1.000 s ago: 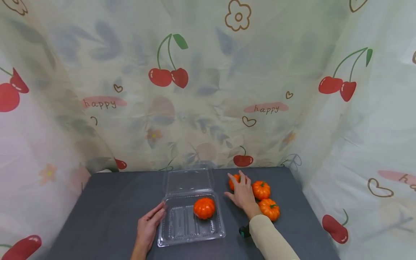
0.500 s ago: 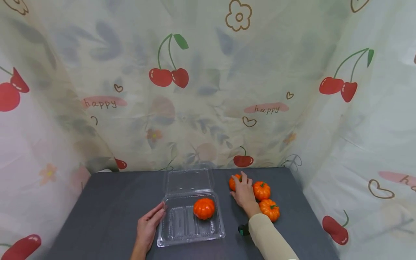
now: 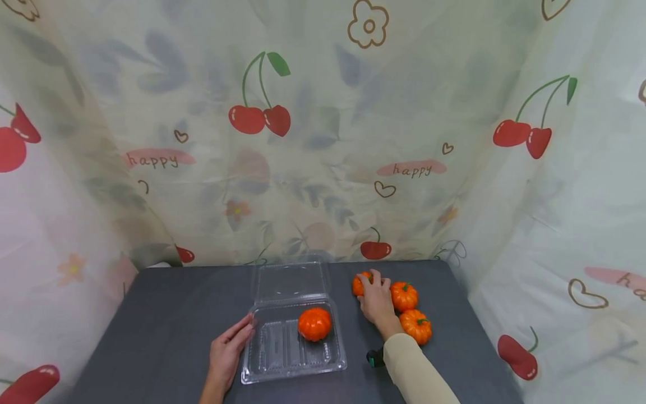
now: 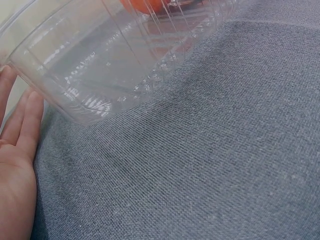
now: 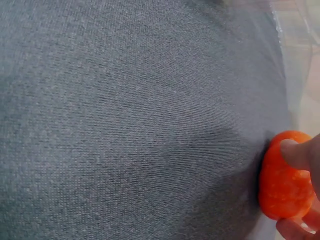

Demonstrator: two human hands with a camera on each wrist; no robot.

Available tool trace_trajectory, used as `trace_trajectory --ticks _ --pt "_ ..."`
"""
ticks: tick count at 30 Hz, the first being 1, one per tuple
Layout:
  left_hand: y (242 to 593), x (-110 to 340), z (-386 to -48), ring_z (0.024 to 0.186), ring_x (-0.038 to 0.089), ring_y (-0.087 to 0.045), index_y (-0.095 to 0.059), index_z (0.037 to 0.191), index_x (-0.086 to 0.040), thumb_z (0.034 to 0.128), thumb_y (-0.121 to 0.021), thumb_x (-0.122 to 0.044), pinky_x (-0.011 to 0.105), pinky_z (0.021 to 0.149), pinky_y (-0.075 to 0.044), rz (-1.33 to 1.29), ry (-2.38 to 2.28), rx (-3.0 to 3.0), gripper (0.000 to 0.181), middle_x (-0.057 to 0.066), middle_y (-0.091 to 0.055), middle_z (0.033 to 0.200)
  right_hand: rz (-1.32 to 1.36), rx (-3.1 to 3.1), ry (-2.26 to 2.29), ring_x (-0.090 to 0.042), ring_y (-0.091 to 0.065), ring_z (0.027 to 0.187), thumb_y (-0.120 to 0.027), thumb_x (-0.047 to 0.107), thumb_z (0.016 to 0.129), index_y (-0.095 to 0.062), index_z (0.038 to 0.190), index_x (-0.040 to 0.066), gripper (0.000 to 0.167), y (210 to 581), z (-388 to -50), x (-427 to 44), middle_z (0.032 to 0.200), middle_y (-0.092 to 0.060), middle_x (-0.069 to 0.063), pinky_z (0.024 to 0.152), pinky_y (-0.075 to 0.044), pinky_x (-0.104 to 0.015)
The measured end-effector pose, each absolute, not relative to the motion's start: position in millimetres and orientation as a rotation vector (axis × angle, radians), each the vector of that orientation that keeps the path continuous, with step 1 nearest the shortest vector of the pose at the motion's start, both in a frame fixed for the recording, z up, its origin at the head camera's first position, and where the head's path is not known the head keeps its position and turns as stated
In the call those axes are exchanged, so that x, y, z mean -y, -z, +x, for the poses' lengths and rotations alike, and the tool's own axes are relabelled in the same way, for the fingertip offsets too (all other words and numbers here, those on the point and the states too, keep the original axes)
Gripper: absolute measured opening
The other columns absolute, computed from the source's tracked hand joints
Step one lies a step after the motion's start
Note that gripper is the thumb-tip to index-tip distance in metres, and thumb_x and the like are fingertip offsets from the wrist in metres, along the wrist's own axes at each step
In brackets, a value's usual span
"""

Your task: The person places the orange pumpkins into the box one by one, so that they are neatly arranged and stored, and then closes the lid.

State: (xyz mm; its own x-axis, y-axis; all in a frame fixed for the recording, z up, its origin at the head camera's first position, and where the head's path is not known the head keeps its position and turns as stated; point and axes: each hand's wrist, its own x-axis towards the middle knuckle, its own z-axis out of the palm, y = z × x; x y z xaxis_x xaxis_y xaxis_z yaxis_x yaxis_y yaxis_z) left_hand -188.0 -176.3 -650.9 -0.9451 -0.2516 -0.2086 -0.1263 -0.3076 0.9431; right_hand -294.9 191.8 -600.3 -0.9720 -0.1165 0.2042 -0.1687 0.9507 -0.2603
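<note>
A person's right hand (image 3: 377, 300) pinches the far pumpkin (image 5: 282, 180) on a dark cloth-covered bench (image 3: 171, 325), thumb on one side and a fingertip on the other; the pumpkin appears to rest on the cloth, not yet lifted. At left, the left hand (image 3: 225, 348) steadies a clear box (image 3: 275, 350), its fingers extended and touching the near-side wall; the thumb's place is hard to tell. One boxed pumpkin (image 3: 315, 324) sits toward the right side of the base, with bare plastic to its left, and the lid (image 3: 290, 280) lies open behind it. By the look of it, the work is in its early stages: one pumpkin is in, three are out. Besides the one in the fingers, the middle pumpkin (image 3: 404, 296) and the near pumpkin (image 3: 415, 327) sit untouched just beside each other, right of the box. A cherry-print curtain (image 3: 303, 185) hangs behind.
</note>
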Motion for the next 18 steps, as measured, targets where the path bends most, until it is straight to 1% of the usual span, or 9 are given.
trace_trajectory --ticks 6,12,16,18 --pt "650 177 -189 0.108 0.001 -0.071 -0.056 0.140 0.006 0.0884 -0.079 -0.013 0.023 0.096 -0.059 0.514 2.449 1.789 0.060 -0.017 -0.077 0.109 0.263 2.956 -0.433 -0.053 -0.044 0.120 -0.074 0.017 0.094 -0.059 0.140 0.016 0.049 593 -292 -192 0.155 -0.039 -0.024 0.088 -0.058 -0.052" --pt "653 177 -188 0.107 0.002 -0.072 -0.056 0.139 0.007 0.0882 -0.080 -0.013 0.022 0.095 -0.060 0.494 2.436 1.786 0.060 -0.016 -0.077 0.109 0.320 2.963 -0.472 -0.053 -0.047 0.119 -0.073 0.015 0.094 -0.059 0.140 0.014 0.049 592 -291 -195 0.161 -0.036 -0.018 0.094 -0.055 -0.056" --pt "653 176 -189 0.107 0.003 -0.072 -0.057 0.138 0.008 0.0892 -0.079 -0.013 0.022 0.094 -0.060 0.477 2.415 1.795 0.057 -0.012 -0.076 0.112 0.319 2.973 -0.503 -0.052 -0.049 0.119 -0.070 0.015 0.096 -0.056 0.145 0.013 0.051 589 -291 -197 0.156 -0.043 -0.016 0.102 -0.052 -0.058" --pt "653 176 -189 0.107 0.003 -0.072 -0.057 0.138 0.009 0.0900 -0.078 -0.011 0.023 0.093 -0.060 0.464 2.409 1.793 0.056 -0.010 -0.076 0.114 0.321 2.981 -0.531 -0.051 -0.050 0.122 -0.068 0.014 0.098 -0.053 0.148 0.015 0.053 588 -290 -198 0.154 -0.046 -0.016 0.106 -0.050 -0.059"
